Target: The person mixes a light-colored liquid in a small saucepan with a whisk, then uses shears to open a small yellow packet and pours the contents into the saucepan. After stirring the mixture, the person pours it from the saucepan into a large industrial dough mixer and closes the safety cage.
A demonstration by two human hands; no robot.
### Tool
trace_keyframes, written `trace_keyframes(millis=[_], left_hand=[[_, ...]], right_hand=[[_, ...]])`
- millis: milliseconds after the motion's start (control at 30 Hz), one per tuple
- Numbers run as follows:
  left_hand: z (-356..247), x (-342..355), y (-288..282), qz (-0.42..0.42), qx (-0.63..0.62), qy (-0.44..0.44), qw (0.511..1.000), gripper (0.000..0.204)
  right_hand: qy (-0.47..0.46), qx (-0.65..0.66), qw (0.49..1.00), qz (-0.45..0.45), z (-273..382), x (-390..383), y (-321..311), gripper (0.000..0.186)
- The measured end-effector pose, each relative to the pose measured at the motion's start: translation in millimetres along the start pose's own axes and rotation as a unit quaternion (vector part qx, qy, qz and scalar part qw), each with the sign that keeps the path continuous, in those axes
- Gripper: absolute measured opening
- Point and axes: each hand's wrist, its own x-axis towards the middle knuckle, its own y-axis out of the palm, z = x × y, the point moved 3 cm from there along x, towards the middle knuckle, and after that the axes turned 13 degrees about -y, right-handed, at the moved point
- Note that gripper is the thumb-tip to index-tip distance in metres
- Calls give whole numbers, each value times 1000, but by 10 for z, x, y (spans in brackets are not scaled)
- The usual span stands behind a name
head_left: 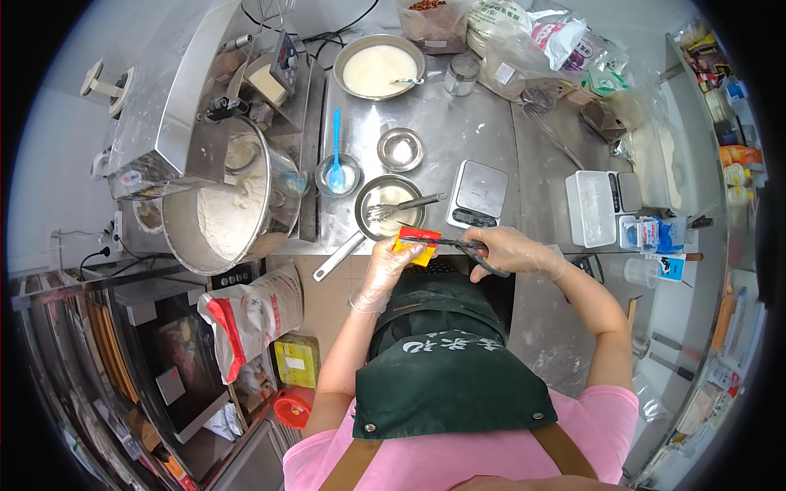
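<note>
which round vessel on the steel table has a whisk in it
The saucepan nearest the left hand: it alone has a long handle. The whisk rests in it, while one small bowl holds a blue spatula.

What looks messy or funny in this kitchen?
Just whitish smudges on the steel worktop, to the right of the dark green apron; they look odd against the plain grey metal. The whisk leaning on the rim of the saucepan looks normal, and I see no clear damage.
</note>
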Motion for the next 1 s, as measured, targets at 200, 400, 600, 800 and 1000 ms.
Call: trace_keyframes(millis=[200,400,600,800,1000], left_hand=[[-58,28,-108,-7,-1,0,1000,27],[-160,6,-172,-25,11,4,1000,27],[-117,48,-250,-15,24,-21,999,28],[-132,84,-297,-18,15,-22,999,29],[-197,98,-235,6,37,-16,999,30]], right_hand=[[16,-35,999,16,67,121,-29,62],[-28,-44,998,-20,-63,242,11,68],[-58,-69,996,-26,10,353,17,67],[-69,-100,992,-24,-35,427,-1,65],[-57,-105,993,-24,68,471,-44,54]])
